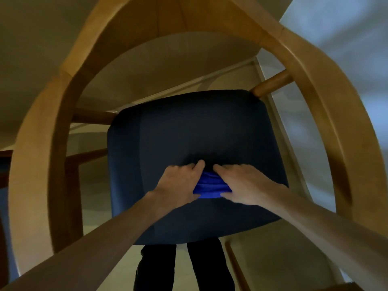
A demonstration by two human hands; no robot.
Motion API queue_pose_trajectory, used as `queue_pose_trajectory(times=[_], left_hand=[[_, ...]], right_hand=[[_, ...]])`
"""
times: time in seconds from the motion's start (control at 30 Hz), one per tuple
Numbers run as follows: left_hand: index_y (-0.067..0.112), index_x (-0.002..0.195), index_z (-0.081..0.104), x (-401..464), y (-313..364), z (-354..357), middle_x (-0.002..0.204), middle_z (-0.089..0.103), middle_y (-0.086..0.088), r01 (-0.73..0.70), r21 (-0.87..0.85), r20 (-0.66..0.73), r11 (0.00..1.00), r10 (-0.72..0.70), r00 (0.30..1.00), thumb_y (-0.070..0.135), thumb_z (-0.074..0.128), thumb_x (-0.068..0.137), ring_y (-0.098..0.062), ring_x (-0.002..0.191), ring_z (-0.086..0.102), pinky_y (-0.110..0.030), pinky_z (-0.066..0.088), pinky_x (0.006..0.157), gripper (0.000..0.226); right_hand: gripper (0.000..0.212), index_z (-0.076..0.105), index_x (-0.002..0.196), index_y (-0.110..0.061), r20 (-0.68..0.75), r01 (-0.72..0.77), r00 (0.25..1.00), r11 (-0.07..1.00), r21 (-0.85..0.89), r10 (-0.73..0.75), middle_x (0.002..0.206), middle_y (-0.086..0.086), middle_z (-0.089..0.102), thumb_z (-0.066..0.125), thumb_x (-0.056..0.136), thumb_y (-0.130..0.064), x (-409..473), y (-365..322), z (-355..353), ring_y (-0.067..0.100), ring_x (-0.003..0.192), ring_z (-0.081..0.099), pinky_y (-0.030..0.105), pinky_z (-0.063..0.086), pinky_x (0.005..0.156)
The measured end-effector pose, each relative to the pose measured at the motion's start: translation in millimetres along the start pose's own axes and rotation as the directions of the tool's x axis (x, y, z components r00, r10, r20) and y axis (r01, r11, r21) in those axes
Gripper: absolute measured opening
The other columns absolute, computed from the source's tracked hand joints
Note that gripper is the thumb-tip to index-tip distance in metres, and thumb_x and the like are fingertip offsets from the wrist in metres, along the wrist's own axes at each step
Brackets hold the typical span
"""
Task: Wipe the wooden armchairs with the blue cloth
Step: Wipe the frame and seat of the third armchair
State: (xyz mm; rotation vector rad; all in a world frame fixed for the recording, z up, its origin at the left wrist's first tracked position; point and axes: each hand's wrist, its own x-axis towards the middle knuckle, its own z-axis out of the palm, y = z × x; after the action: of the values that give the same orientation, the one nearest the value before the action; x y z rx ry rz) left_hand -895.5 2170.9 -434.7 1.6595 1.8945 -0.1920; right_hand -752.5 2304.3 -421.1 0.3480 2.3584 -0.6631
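- While the blue cloth (212, 185) lies bunched near the armchair seat's (189, 127) front edge, left hand (180, 181) and right hand (246, 185) both seem to grip it.
- Soft, light; gather its middle.

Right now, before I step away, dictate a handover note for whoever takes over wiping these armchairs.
Left grip: holding the blue cloth. Right grip: holding it too.
The cloth is bunched on the dark seat cushion, between both hands, not on wood.
Done: cannot tell from this view.
Left: wipe the wooden frame of this armchair, then any other armchairs.
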Motion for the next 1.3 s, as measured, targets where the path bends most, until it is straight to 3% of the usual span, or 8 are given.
queue_pose_trajectory(times=[0.2,0.37,0.5,0.73,0.9,0.97,1.13,1.3], left_hand=[[0.025,0.131,0.044,36,-55,-63,0.118,0.057,-0.004,0.144,0.05,-0.221,0.988,-0.129,0.967,0.032,0.062,0.087,-0.03,0.101,0.062,-0.04,0.051,0.077,0.048],[0.014,0.121,0.057,86,-101,-96,0.111,0.063,-0.012,0.354,0.042,-0.345,0.934,-0.319,0.883,0.011,0.063,0.09,-0.031,0.095,0.063,-0.037,0.049,0.07,0.032],[0.013,0.122,0.06,64,-108,-66,0.118,0.062,-0.012,0.247,-0.019,-0.346,0.969,-0.238,0.908,0.005,0.06,0.086,-0.03,0.105,0.059,-0.037,0.046,0.08,0.037],[0.023,0.125,0.059,-30,-53,-7,0.12,0.062,-0.001,0.266,-0.179,-0.176,0.947,-0.297,0.939,0.016,0.058,0.085,-0.021,0.11,0.057,-0.037,0.049,0.089,0.041],[0.027,0.117,0.057,-45,-56,-26,0.106,0.065,0.004,0.157,-0.253,0.083,0.955,-0.141,0.987,0.039,0.06,0.09,-0.017,0.098,0.061,-0.036,0.051,0.083,0.03],[0.023,0.114,0.058,-19,-80,-52,0.107,0.065,-0.002,0.135,-0.222,0.072,0.966,-0.122,0.99,0.039,0.063,0.087,-0.023,0.098,0.062,-0.038,0.051,0.083,0.032],[0.009,0.111,0.053,69,-129,-105,0.107,0.062,-0.014,0.217,-0.197,-0.255,0.956,-0.263,0.931,0.014,0.063,0.09,-0.023,0.083,0.054,-0.034,0.041,0.069,0.024],[0.02,0.135,0.051,71,-109,-66,0.126,0.059,-0.011,0.318,-0.234,-0.278,0.919,-0.377,0.884,-0.002,0.053,0.086,-0.03,0.112,0.056,-0.04,0.047,0.093,0.054]], right_hand=[[0.057,0.044,0.142,-0.029,-0.327,-0.003,0.945,1.0,0.031,0.013,0.13,0.0,0.062,0.066,0.09,-0.025,56,12,-74,0.021,0.114,0.06,0.042,0.049,0.098],[0.039,0.06,0.127,-0.02,-0.564,-0.095,0.812,0.988,0.122,0.148,0.12,0.004,0.065,0.054,0.092,-0.004,132,8,-108,0.025,0.105,0.061,0.034,0.048,0.084],[0.037,0.064,0.125,-0.019,-0.634,-0.112,0.765,0.993,0.042,0.114,0.119,0.002,0.067,0.054,0.091,-0.007,128,-13,-70,0.025,0.108,0.057,0.037,0.039,0.092],[0.043,0.068,0.121,-0.018,-0.399,0.034,0.916,0.999,-0.038,-0.046,0.116,0.001,0.071,0.061,0.08,-0.007,60,-48,-10,0.028,0.104,0.059,0.039,0.04,0.089],[0.042,0.058,0.126,-0.035,-0.122,0.16,0.978,0.984,-0.073,-0.168,0.12,-0.011,0.065,0.06,0.087,-0.022,53,-42,-33,0.018,0.108,0.057,0.035,0.042,0.093],[0.042,0.06,0.125,-0.033,-0.189,0.126,0.972,0.988,-0.088,-0.141,0.119,-0.006,0.067,0.062,0.084,-0.022,67,-31,-61,0.023,0.109,0.061,0.037,0.047,0.092],[0.036,0.06,0.122,-0.02,-0.516,-0.047,0.854,0.997,0.06,0.071,0.113,0.008,0.066,0.057,0.089,-0.006,137,0,-124,0.03,0.1,0.063,0.043,0.053,0.084],[0.039,0.061,0.12,-0.018,-0.52,-0.154,0.843,0.988,0.006,0.135,0.113,0.008,0.067,0.053,0.087,-0.001,146,-19,-87,0.031,0.105,0.057,0.042,0.045,0.086]])
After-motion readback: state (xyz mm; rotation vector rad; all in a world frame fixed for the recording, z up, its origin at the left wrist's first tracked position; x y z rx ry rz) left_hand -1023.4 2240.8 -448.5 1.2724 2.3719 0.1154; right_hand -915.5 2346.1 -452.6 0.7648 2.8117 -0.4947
